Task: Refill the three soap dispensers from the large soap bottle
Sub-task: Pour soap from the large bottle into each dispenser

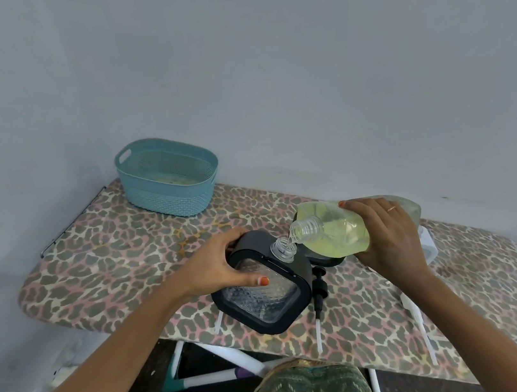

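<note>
The right hand (387, 237) is gripping the soap bottle (349, 229) over the ironing board (109, 261), its long axis lying near level and its mouth pointing left-down into the neck of the dispenser (265, 292), which the left hand (224, 264) is gripping, tilted.

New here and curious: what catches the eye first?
At centre, the right hand tips a large soap bottle of yellowish soap over the open neck of a dark-framed clear soap dispenser gripped by the left hand. Under them lies a leopard-print ironing board, a teal basket at its far left end.
</note>
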